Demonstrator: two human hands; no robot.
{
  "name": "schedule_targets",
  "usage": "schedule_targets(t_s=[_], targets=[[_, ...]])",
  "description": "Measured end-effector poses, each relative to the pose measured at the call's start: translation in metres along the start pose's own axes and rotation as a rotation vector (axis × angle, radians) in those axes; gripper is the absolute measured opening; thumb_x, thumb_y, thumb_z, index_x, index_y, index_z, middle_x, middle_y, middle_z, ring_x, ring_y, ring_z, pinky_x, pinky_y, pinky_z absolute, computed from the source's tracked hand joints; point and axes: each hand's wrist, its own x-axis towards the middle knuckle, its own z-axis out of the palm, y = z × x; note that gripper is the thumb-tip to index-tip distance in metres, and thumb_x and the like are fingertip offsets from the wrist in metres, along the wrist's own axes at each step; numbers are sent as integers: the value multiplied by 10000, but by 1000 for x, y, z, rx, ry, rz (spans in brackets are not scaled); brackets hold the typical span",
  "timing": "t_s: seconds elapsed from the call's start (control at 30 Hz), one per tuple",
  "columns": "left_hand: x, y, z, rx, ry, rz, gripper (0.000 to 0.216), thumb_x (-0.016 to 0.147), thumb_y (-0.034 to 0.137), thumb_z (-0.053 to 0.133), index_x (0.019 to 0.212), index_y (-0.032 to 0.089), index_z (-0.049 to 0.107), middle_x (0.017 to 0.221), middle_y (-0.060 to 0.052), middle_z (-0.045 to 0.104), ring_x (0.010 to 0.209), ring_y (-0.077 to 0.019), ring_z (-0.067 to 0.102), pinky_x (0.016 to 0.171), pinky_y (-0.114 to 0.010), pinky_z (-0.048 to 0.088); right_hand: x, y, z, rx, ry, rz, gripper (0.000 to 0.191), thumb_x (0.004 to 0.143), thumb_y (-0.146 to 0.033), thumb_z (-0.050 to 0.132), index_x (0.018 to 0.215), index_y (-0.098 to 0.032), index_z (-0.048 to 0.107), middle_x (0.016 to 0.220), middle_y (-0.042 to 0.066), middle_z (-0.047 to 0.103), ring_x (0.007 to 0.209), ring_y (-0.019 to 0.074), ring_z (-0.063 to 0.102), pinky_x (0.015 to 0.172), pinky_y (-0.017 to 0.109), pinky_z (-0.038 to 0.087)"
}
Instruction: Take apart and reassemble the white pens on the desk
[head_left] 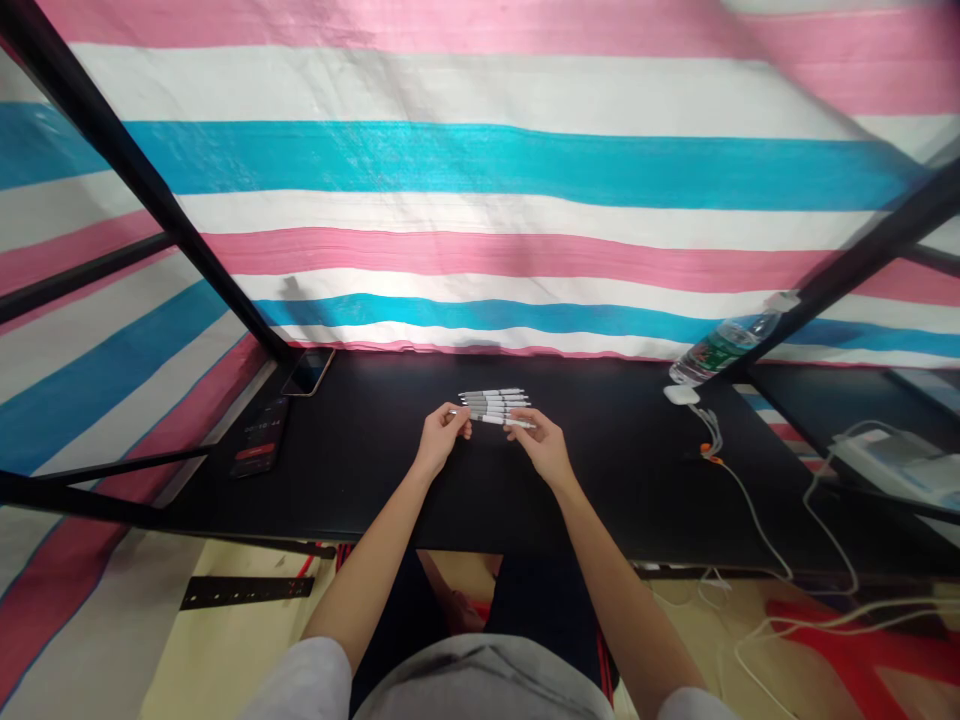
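Firstly, the hands, as I read them from my remote view: both are on one loose white pen [511, 422] and stay apart from each other. My left hand [441, 441] pinches it near one end, and my right hand [543, 448] pinches it near the other, with its tip showing past the fingers.

Landmark: a row of white pens [493, 400], four or so, lying side by side on a black desk [600, 480], just behind the loose pen. Any print on the barrels is too small for me to read.

Left of the row, well apart:
- one smartphone [307, 372], dark screen, gold-toned edge, at the back corner
- one dark timer display [259, 437], nearer the desk's edge, reading roughly 00:18:44 above a red patch

Right of the row, well apart:
- one water bottle [724, 340], green label with illegible writing, tilted against a black metal frame bar [847, 265]
- one white charger [681, 394], just below the bottle
- one white cable [750, 525], with an orange part, running from the charger over the desk's edge

Behind the row: a pink, white and blue striped tarpaulin [480, 160].
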Motion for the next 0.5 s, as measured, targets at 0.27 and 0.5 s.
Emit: schedule_targets(t_s=[0.27, 0.5], targets=[[-1, -2, -2, 2, -112, -12, 322, 705, 390, 765, 863, 142, 635, 686, -16, 656, 616, -115, 597, 652, -268, 481, 4, 0, -1, 59, 149, 171, 438, 650, -572, 746, 777, -162, 661, 582, 12, 637, 422, 120, 557, 407, 254, 468], [-2, -1, -1, 60, -92, 5, 326, 692, 383, 774, 870, 139, 650, 712, -31, 683, 633, -130, 619, 685, -291, 502, 3, 0, -3, 93, 140, 230, 440, 655, -572, 744, 746, -149, 671, 551, 18, 636, 416, 125, 564, 393, 241, 465]])
